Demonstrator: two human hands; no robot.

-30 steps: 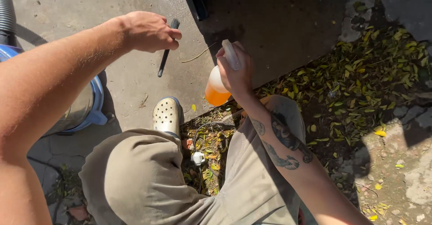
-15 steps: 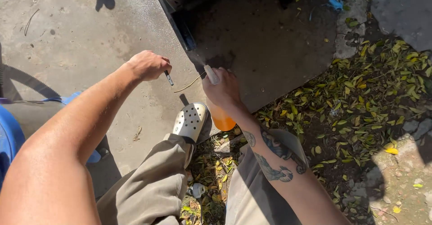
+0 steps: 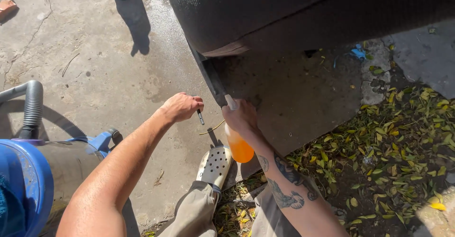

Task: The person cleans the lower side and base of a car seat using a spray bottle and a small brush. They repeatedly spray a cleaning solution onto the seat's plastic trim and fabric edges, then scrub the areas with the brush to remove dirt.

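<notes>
The right hand [image 3: 241,116] is clamped on an orange spray bottle [image 3: 238,147], its nozzle aimed at the dark car sill [image 3: 211,78]. Just left of the bottle, the left hand [image 3: 180,106] grips a thin black brush [image 3: 200,117]. Scrubbing looks not yet begun; no foam shows on the sill.

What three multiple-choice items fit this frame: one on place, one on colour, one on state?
1. Where is the vacuum cleaner?
A. Lower left, on the concrete
B. On the leaf litter at right
C. Under the dark car body

2. What colour is the liquid in the spray bottle?
A. Blue
B. Orange
C. Clear

3. What is the left hand doing?
A. Hanging open
B. Gripping a thin dark tool
C. Resting on the shoe

Answers:
1 A: the vacuum cleaner stands beside the left arm.
2 B: the spray bottle, in the right hand, glows orange.
3 B: the left hand is closed around a thin dark tool.
</notes>
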